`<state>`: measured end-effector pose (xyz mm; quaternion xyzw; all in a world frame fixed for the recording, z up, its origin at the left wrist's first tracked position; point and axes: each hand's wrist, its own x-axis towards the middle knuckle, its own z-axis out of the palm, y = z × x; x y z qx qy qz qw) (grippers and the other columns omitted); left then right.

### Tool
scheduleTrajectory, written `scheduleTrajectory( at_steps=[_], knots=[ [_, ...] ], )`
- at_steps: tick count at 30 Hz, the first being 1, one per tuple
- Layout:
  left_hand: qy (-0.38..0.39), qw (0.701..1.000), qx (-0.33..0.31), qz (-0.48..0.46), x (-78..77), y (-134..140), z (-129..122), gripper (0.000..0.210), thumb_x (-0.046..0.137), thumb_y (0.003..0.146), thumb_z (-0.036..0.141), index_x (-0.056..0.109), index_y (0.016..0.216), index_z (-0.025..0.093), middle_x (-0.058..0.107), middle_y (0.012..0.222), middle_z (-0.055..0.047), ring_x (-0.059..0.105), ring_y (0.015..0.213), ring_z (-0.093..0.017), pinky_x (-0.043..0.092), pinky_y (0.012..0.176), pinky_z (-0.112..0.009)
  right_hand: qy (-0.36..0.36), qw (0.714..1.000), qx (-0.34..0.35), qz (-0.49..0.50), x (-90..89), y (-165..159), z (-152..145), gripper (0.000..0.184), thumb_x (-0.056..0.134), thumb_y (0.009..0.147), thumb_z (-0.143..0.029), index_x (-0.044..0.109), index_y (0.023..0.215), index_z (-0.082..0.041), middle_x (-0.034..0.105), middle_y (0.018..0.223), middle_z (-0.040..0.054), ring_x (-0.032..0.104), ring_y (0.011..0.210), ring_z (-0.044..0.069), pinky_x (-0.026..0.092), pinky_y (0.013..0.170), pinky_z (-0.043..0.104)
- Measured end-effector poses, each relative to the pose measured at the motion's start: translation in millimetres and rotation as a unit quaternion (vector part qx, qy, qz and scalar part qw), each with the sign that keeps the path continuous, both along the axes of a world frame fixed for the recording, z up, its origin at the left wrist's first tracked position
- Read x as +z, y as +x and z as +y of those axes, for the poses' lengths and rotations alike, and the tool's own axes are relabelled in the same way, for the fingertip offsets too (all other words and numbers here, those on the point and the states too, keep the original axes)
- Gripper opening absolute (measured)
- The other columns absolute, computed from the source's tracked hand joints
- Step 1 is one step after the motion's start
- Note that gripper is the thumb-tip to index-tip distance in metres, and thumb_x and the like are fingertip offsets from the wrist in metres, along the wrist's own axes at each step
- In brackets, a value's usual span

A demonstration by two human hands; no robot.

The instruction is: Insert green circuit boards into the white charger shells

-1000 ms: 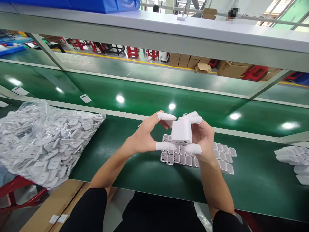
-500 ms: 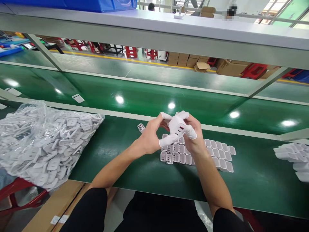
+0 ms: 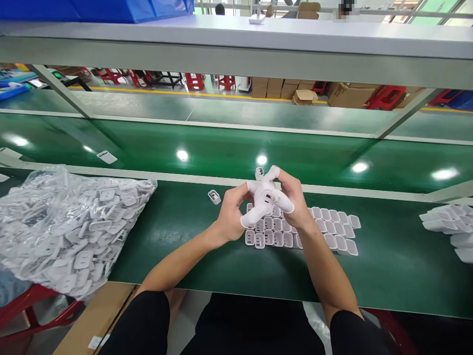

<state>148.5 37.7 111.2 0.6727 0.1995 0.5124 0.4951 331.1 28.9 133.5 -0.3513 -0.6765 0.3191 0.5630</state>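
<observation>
A white charger housing with port slots is held between my two hands above the bench. My left hand, in white finger cots, pinches it from the left, index finger across its near side. My right hand, also in finger cots, grips it from the right. Fingers cover much of the housing. Under and behind the hands stand rows of open white housings, some with slots showing. A small white slotted piece lies left of my left hand, and another sits just beyond my fingers.
A clear plastic bag heaped with white plates lies at the left. More white housings are piled at the right edge. A shelf beam spans overhead, carrying a blue bin. A white plate rests beyond the bench rail.
Both hands have closed further around the housing, which is turned so that less of it shows. The small piece beyond the fingers is now more visible. The view has shifted slightly.
</observation>
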Motion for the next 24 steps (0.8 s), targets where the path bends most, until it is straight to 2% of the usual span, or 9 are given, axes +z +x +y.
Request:
scheduleTrajectory(
  at_steps=[7,12,15,17,18,21,24],
  knots=[
    [-0.005,1.000,0.015,0.003,-3.1,2.7,-0.2,0.049,0.087,0.088,0.064,0.064,0.083,0.021,0.065,0.078,0.001,0.054,0.071,-0.015,0.048,0.067,-0.031,0.009,0.999,0.012,0.028,0.2,-4.8,0.6,0.041,0.078,0.098,-0.058,0.062,0.082,-0.023,0.058,0.082,-0.0025,0.049,0.076,0.016,0.042,0.074,0.034],
    [0.013,1.000,0.022,-0.009,-5.5,4.1,1.7,0.050,0.088,0.088,0.063,0.063,0.082,0.020,0.065,0.077,0.001,0.055,0.070,-0.014,0.050,0.067,-0.031,0.030,0.999,0.001,0.032,0.3,-6.6,1.5,0.041,0.079,0.097,-0.058,0.062,0.081,-0.024,0.057,0.080,-0.0025,0.049,0.076,0.017,0.042,0.074,0.035],
    [-0.008,1.000,0.005,0.001,-6.6,3.8,2.4,0.048,0.093,0.085,0.059,0.070,0.105,0.022,0.075,0.096,-0.002,0.068,0.076,-0.016,0.060,0.073,-0.032,0.050,0.998,-0.035,0.026,-1.6,-3.1,2.2,0.045,0.075,0.097,-0.066,0.064,0.084,-0.024,0.057,0.082,-0.0015,0.050,0.077,0.018,0.043,0.074,0.036],
    [-0.034,0.999,-0.004,-0.009,-7.9,4.1,2.9,0.061,0.097,0.082,0.055,0.069,0.127,0.025,0.079,0.115,-0.006,0.075,0.081,-0.016,0.066,0.078,-0.033,0.072,0.995,-0.068,0.019,-3.4,0.1,2.6,0.044,0.074,0.096,-0.068,0.067,0.088,-0.025,0.058,0.084,-0.0005,0.052,0.078,0.019,0.044,0.074,0.037],
    [-0.044,0.999,-0.007,-0.018,-8.7,4.5,3.2,0.065,0.099,0.081,0.053,0.068,0.131,0.026,0.079,0.119,-0.007,0.078,0.083,-0.017,0.067,0.080,-0.033,0.085,0.993,-0.083,0.015,-4.4,1.3,2.9,0.043,0.074,0.096,-0.067,0.068,0.089,-0.025,0.057,0.084,-0.0003,0.052,0.079,0.020,0.044,0.074,0.038],
    [-0.053,0.997,-0.024,-0.051,-10.7,6.8,3.8,0.058,0.102,0.078,0.049,0.072,0.120,0.023,0.082,0.111,-0.006,0.081,0.089,-0.019,0.070,0.087,-0.034,0.118,0.987,-0.105,0.008,-7.0,2.6,3.2,0.038,0.073,0.097,-0.063,0.069,0.090,-0.026,0.054,0.084,-0.0001,0.050,0.079,0.020,0.042,0.073,0.038],
    [-0.055,0.994,-0.045,-0.082,-10.1,7.1,8.6,0.055,0.106,0.073,0.047,0.075,0.112,0.022,0.083,0.103,-0.006,0.082,0.090,-0.020,0.070,0.085,-0.033,0.135,0.986,-0.101,-0.011,-8.8,2.0,3.2,0.036,0.073,0.098,-0.062,0.070,0.094,-0.026,0.059,0.087,0.0006,0.051,0.080,0.021,0.042,0.075,0.039]
  ],
)
